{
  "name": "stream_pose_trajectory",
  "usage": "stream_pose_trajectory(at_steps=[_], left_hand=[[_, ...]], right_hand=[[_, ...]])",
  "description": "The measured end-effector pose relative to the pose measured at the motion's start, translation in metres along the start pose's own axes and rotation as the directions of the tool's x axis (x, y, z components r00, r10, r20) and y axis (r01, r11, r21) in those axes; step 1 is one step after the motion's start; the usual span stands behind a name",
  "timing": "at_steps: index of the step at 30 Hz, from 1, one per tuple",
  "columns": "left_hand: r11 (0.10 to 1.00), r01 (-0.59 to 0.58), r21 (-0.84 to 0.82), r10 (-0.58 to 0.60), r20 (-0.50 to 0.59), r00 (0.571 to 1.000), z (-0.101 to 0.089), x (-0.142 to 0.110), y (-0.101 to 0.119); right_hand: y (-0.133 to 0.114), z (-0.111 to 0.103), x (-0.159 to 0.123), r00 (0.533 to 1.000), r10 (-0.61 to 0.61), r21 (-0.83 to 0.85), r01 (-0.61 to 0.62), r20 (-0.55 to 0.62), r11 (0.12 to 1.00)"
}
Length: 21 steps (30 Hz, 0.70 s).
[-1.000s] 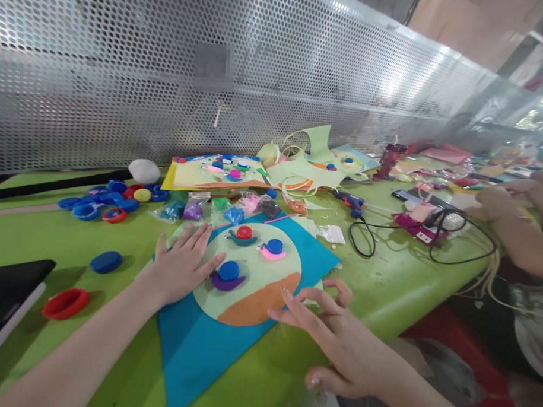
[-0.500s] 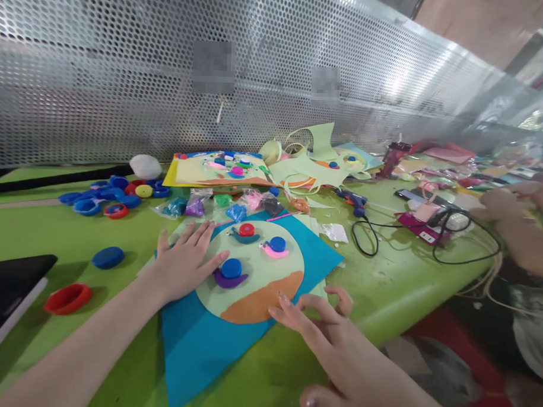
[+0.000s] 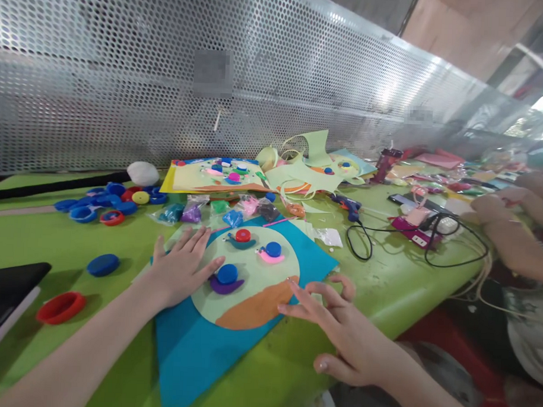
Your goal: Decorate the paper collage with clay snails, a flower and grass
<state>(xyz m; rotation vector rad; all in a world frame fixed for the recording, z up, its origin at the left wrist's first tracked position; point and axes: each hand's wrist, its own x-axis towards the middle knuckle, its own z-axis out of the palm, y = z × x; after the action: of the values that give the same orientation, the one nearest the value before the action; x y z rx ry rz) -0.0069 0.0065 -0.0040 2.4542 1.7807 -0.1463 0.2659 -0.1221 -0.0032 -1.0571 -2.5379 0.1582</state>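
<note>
Left hand [image 3: 178, 268] is lying open, palm down, fingers spread, gripping nothing, and is covering the left edge of the pale green paper circle [image 3: 269, 277]; its thumb is reaching beside the purple clay snail with a blue cap shell [image 3: 224, 287]. Right hand [image 3: 338, 324] is hovering at the circle's lower right, half open, fingers loosely bent, with nothing visible in it; fingertips are nearing the orange clay-like patch [image 3: 250, 306], contact can't tell.

Circle is lying on blue paper [image 3: 195, 361], on the green table [image 3: 256, 387]. Pink snail with blue cap [image 3: 272, 258] is sitting on its upper right, teal snail with red cap [image 3: 242, 244] near its top.

Small clay bags [image 3: 233, 218] are lying beyond the circle, blue glue gun [image 3: 349, 207] beyond to its right, red plastic ring [image 3: 60, 308] to its left.

Judgement: hands are likely steadying the sheet and tending the patch's edge; further touching is calling for light fingertips.
</note>
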Motion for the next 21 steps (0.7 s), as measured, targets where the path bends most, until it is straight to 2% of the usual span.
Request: stream_pose_trajectory(at_steps=[9,21], left_hand=[[1.000,-0.008,0.027,0.007,0.023,1.000,-0.002,-0.002,0.000],[1.000,-0.023,0.021,0.023,0.009,1.000,0.001,-0.001,-0.001]], right_hand=[[0.008,-0.004,0.002,1.000,-0.009,-0.029,0.008,-0.013,1.000],[0.020,-0.001,-0.004,0.999,0.003,-0.155,-0.009,-0.040,0.988]])
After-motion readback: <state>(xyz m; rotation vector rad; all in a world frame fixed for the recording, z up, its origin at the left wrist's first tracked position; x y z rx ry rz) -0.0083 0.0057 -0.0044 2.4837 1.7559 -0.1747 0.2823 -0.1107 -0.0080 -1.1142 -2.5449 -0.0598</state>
